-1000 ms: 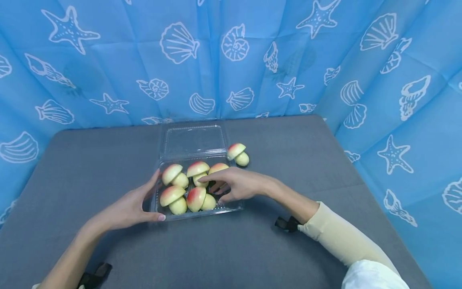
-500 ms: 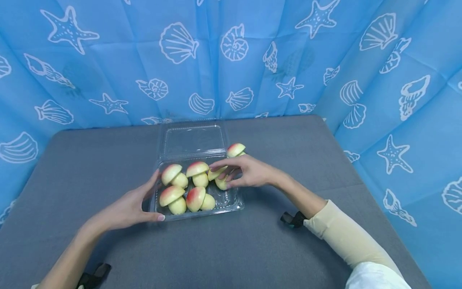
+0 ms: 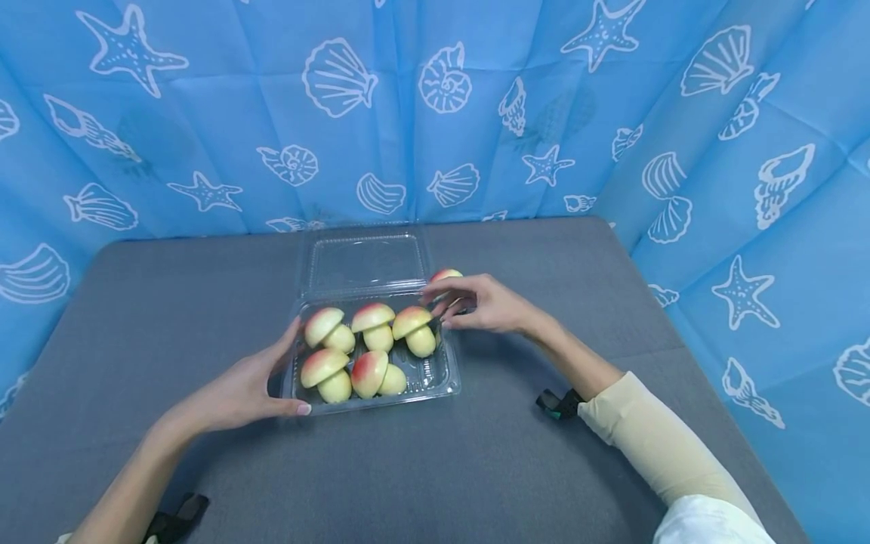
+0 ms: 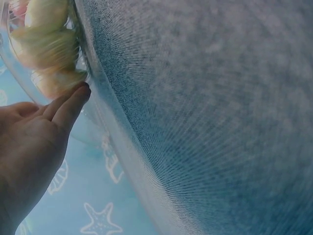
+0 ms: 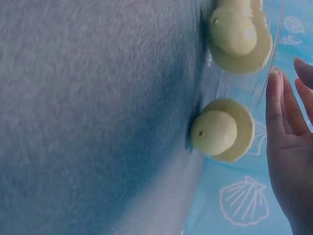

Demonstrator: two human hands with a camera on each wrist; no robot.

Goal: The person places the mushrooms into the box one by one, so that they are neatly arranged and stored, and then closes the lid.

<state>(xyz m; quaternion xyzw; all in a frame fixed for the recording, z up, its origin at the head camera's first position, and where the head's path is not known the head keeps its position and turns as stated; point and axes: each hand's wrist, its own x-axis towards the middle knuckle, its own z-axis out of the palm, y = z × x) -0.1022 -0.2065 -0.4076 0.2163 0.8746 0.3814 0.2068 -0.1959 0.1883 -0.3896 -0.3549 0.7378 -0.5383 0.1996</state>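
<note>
A clear plastic clamshell container (image 3: 445,387) lies with its lid raised back, holding several pale-yellow mushroom-shaped pieces (image 3: 372,317) with red-blushed caps. My left hand (image 3: 238,389) spans its left end, thumb at the front corner and straight fingers against the side. Over the right rim hovers my right hand (image 3: 485,304), fingers loosely bent and holding nothing. Just behind that hand, outside the container, sits a loose mushroom-shaped piece (image 3: 446,273), mostly hidden in the head view. The right wrist view shows this loose piece (image 5: 215,134) on the table, apart from the fingertips.
The transparent lid (image 3: 367,261) reaches toward the table's back edge. Grey cloth (image 3: 435,476) covers the table. A blue curtain (image 3: 408,113) with white shells and starfish hangs behind and to the right.
My right hand has moved up and right, out of the container, toward the loose piece. The mushroom-shaped piece at the back right is now uncovered. My left hand stays at the container's left end.
</note>
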